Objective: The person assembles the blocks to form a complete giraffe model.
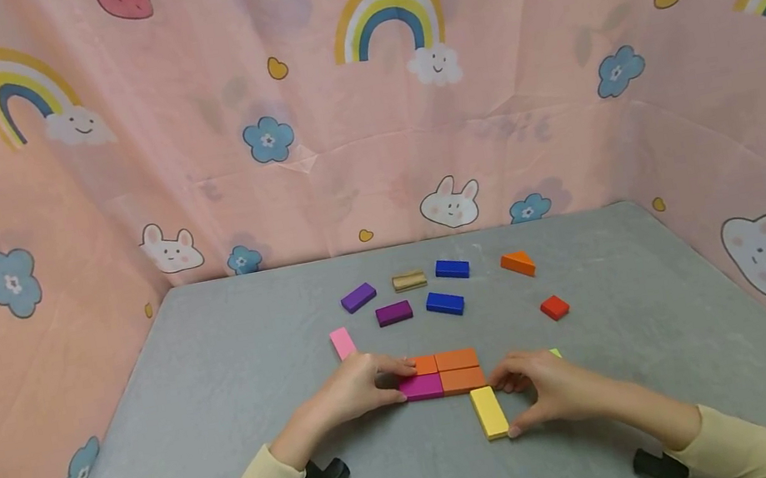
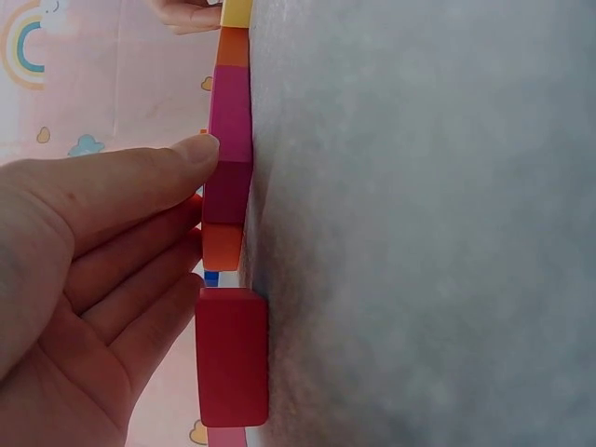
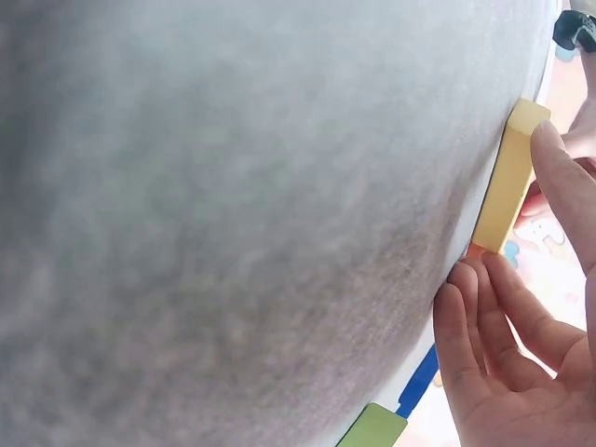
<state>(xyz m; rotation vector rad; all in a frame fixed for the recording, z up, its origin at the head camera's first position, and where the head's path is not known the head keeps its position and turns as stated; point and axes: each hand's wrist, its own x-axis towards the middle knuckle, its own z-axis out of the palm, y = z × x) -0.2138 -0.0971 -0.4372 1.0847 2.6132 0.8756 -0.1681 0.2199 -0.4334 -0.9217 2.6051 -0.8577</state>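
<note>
Two orange blocks (image 1: 456, 359) (image 1: 463, 379) lie flat beside a magenta block (image 1: 420, 387) and another orange block (image 1: 425, 365), all touching in two rows. My left hand (image 1: 355, 387) rests at the left end of this group, its thumb on the magenta block and its fingers over the orange one behind. A yellow block (image 1: 490, 413) lies slightly slanted against the group's near right corner. My right hand (image 1: 555, 383) pinches it lengthwise, thumb at the near end, fingertips (image 3: 470, 275) at the far end.
A red block (image 2: 231, 358) and a pink block (image 1: 343, 344) lie near my left hand. My right hand mostly hides a green block (image 3: 372, 426). Farther back are purple (image 1: 359, 298), blue (image 1: 445, 304), tan (image 1: 408, 280), orange triangular (image 1: 518, 264) and red (image 1: 555, 307) blocks.
</note>
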